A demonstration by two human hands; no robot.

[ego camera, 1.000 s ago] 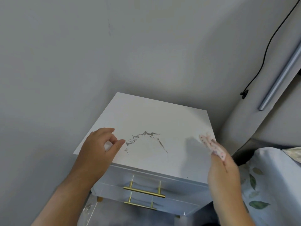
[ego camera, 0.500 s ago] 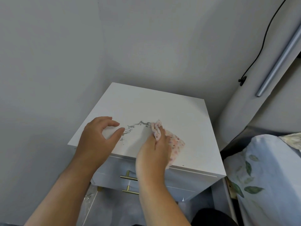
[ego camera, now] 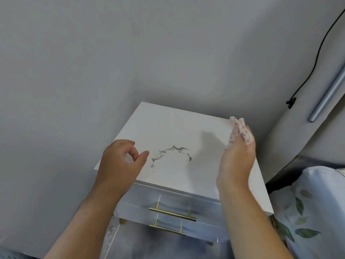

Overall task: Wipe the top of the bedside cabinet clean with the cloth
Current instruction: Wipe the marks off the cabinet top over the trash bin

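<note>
Nearest the camera, two bare forearms reach up from the bottom edge toward a white bedside cabinet (ego camera: 168, 128) that stands in the corner of a grey wall (ego camera: 93, 62). Low on the cabinet's front, two gold bar handles (ego camera: 172, 214) sit one above the other on pale drawer fronts. To the right, just beside the cabinet, lies bedding printed with green leaves (ego camera: 306, 212). The left hand (ego camera: 120, 165) rests at the near left corner of the cabinet top, loosely curled, with thumb and forefinger bent toward each other and a gap between them; it grips nothing. The right hand (ego camera: 236, 161) is raised edge-on above the right side of the top, fingers straight and pointing away, and it holds the cloth (ego camera: 240, 131), a pale piece with dark red specks, pressed along the fingers so that its end sticks out past the fingertips. The cloth is off the surface, and the hand's shadow falls on the top just to its left. Between the two hands, on the near middle of the top, an arc of grey dirt (ego camera: 171, 152) remains, ragged and broken into flecks at its left end. Farther back on the right, a black cable (ego camera: 317, 58) runs down the wall to a small black fitting, next to a slanted silver bar (ego camera: 330, 94).
</note>
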